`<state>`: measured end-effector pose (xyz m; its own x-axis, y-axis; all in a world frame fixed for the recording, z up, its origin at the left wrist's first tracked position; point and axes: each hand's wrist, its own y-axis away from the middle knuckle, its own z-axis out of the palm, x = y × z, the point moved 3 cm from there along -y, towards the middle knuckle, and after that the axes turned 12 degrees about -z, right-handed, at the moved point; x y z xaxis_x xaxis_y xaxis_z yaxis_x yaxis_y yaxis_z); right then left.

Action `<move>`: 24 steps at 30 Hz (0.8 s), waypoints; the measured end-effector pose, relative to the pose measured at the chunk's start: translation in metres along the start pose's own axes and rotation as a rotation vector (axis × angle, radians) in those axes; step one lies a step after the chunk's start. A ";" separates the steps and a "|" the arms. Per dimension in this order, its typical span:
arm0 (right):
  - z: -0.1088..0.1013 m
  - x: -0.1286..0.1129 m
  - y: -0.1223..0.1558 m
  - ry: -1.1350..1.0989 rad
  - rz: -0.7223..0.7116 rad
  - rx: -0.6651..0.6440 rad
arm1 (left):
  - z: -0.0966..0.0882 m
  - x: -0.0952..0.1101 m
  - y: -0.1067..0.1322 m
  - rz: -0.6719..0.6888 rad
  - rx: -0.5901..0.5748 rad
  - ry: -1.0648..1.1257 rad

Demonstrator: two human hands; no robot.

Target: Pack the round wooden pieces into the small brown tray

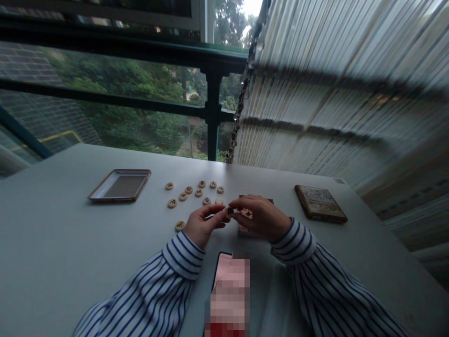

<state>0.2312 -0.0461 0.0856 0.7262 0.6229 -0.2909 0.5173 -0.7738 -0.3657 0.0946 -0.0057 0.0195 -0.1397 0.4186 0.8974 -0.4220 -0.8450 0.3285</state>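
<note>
Between my two hands is a round xiangqi piece (229,211) with a dark character on it. My left hand (204,223) pinches it from the left with thumb and fingertips. From the other side, the thumb and fingers of my right hand (261,216) close on the same piece. Under my right hand sits a small box (245,232), partly hidden, with more pieces (246,213) in it. Several loose pieces (188,190) lie on the table beyond my left hand, and one piece (180,225) lies right beside it.
On the white table (140,252), a shallow open tray or lid (135,200) lies at the left. A flat printed box (322,204) is at the right. A phone (223,264), partly pixelated, lies in front of me. Window and striped curtain (298,93) stand behind the table.
</note>
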 end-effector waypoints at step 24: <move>-0.004 -0.007 0.001 0.155 0.024 -0.101 | 0.003 -0.002 0.002 -0.003 -0.040 -0.026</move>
<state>0.2286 -0.0517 0.0911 0.7961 0.5848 -0.1557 0.5359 -0.8008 -0.2675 0.0971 -0.0088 0.0195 -0.1153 0.4116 0.9040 -0.4576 -0.8298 0.3194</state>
